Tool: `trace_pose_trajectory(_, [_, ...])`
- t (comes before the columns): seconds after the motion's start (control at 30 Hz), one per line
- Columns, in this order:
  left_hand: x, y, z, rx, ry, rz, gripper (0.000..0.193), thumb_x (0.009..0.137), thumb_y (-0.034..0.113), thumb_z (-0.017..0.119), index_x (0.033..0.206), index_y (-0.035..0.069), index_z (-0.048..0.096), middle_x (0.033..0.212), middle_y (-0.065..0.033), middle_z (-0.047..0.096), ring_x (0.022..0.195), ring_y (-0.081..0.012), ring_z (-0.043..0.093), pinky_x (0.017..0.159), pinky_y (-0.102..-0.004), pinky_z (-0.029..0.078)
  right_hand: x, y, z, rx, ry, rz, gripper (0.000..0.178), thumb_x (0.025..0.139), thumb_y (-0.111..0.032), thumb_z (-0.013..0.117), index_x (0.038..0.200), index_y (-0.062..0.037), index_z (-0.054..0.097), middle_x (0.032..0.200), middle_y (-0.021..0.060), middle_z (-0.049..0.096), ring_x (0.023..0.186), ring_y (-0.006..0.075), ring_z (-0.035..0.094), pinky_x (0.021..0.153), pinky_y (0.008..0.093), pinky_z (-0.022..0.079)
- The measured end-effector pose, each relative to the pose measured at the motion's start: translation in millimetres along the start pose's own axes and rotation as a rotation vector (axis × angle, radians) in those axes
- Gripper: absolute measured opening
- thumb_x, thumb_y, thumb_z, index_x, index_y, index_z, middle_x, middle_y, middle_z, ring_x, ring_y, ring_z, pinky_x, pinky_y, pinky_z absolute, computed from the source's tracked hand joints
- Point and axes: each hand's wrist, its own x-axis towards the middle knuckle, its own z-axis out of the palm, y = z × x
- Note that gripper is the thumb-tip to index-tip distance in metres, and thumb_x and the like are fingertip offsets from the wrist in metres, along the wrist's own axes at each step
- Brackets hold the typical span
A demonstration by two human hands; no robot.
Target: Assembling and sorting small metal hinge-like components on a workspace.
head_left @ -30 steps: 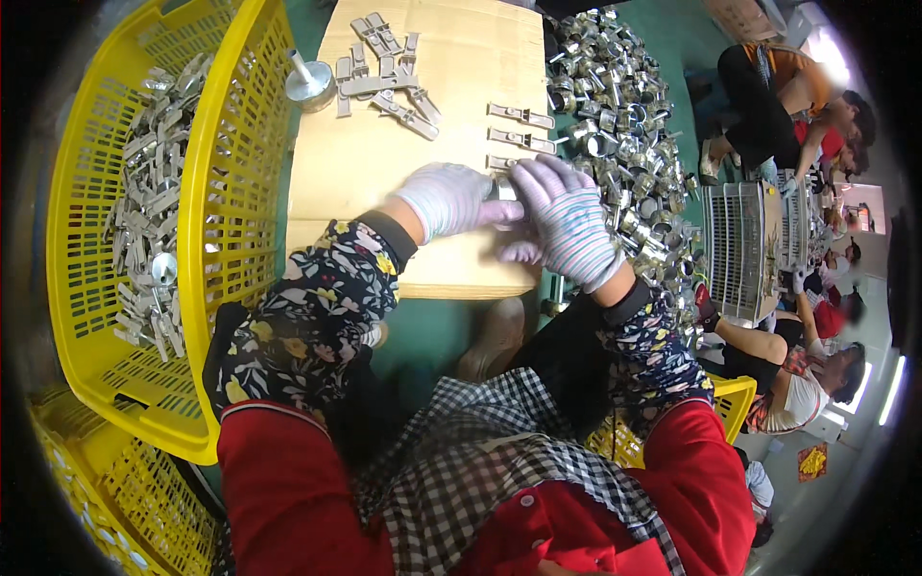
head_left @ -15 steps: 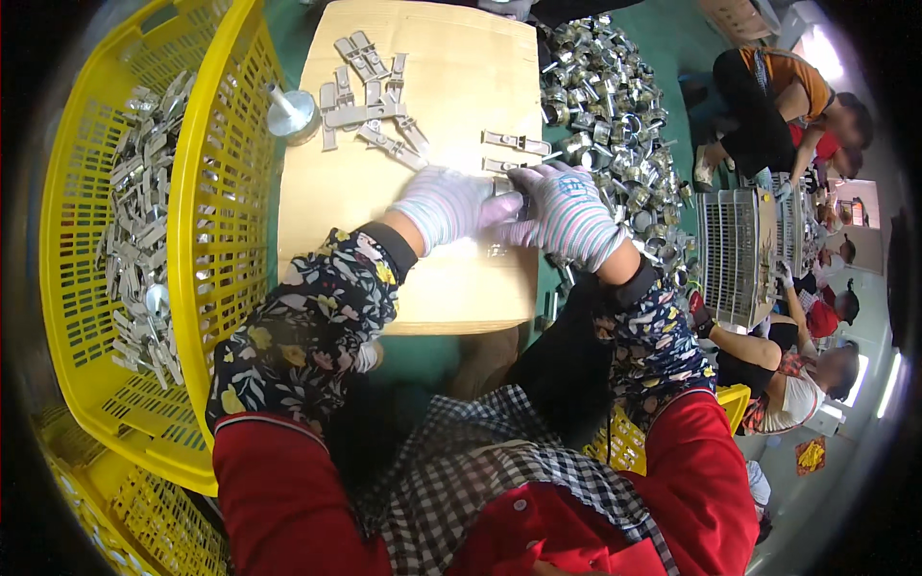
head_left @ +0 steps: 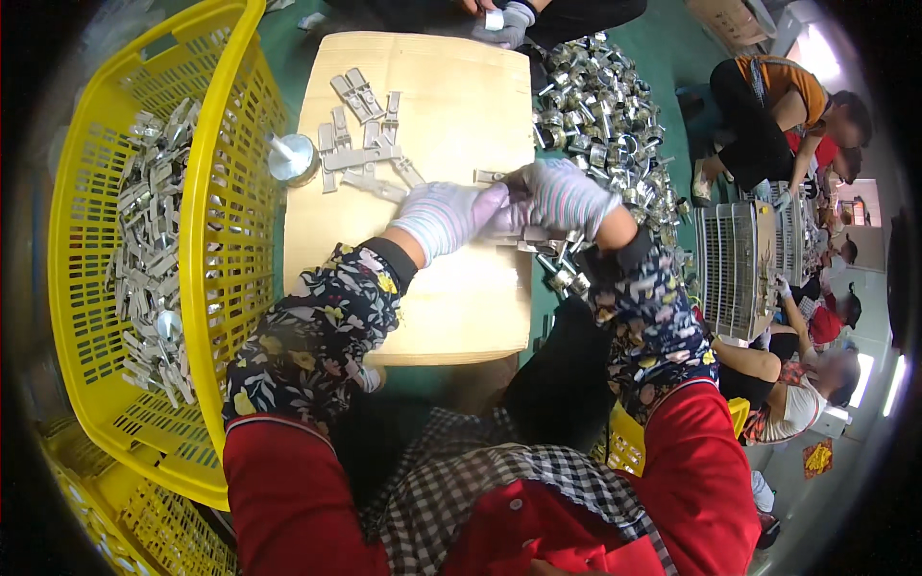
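Above a tan cardboard-topped work surface point(head_left: 451, 307), my two hands meet, both in striped knit gloves. My left hand point(head_left: 444, 219) is closed, thumb and fingers pinched toward the right hand. My right hand point(head_left: 567, 204) curls over from the other side, fingers bent around something between the hands that the gloves hide. Just beyond them lies a grey flat clip-like piece point(head_left: 489, 177); another grey piece point(head_left: 526, 237) shows partly under the right hand. Several similar grey clip-like pieces point(head_left: 370, 156) lie loosely grouped farther left on the board.
At left stands a yellow slatted basket point(head_left: 206, 288) of grey pieces. A round metal part with a stem point(head_left: 292, 158) sits by the board's left edge. Cylindrical metal parts point(head_left: 600, 125) are heaped on the right. A co-worker's gloved hand point(head_left: 504, 24) is beyond the far edge.
The view has shifted, so the board sits lower. My hands stay together, and the right has turned over more. A co-worker's gloved hand has come into view at the far edge.
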Motion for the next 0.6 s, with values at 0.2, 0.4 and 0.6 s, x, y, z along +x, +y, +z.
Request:
trace_pose_trajectory(0.2, [20.5,-12.0,-7.3,0.047,-0.038,0.031,0.035,0.092,0.023,0.030,0.123,0.010,0.036,0.097,-0.0211,0.061,0.090,-0.0347,0.060,0.078,-0.0432,0.047,-14.1,-20.6,61.3,-0.795,0.726,-0.021,0.076,0.066,-0.048,0.064,0.116,0.0060,0.045,0.105,0.0159,0.053,0.108,0.0283,0.046,0.102,0.0490,0.022])
trace_pose_trajectory(0.4, [31.5,-28.5,4.7,-0.127,-0.036,-0.007,0.049,0.093,0.040,0.023,0.106,0.002,0.052,0.091,-0.0215,0.061,0.089,-0.0327,0.061,0.078,-0.0429,0.045,-1.4,-19.3,56.3,-0.623,0.772,-0.146,0.035,0.067,-0.028,0.061,0.089,-0.0030,0.049,0.083,0.0106,0.050,0.091,0.0274,0.050,0.100,0.0498,0.026])
trace_pose_trajectory(0.6, [9.7,-31.8,-47.6,-0.542,-0.187,-0.526,0.085,0.084,0.068,0.011,0.067,0.000,0.058,0.048,-0.0150,0.048,0.056,-0.0302,0.057,0.066,-0.0390,0.048,3.1,-13.3,51.2,-0.673,0.769,-0.147,0.042,0.065,-0.030,0.062,0.095,-0.0028,0.049,0.089,0.0107,0.050,0.095,0.0267,0.050,0.099,0.0478,0.028])
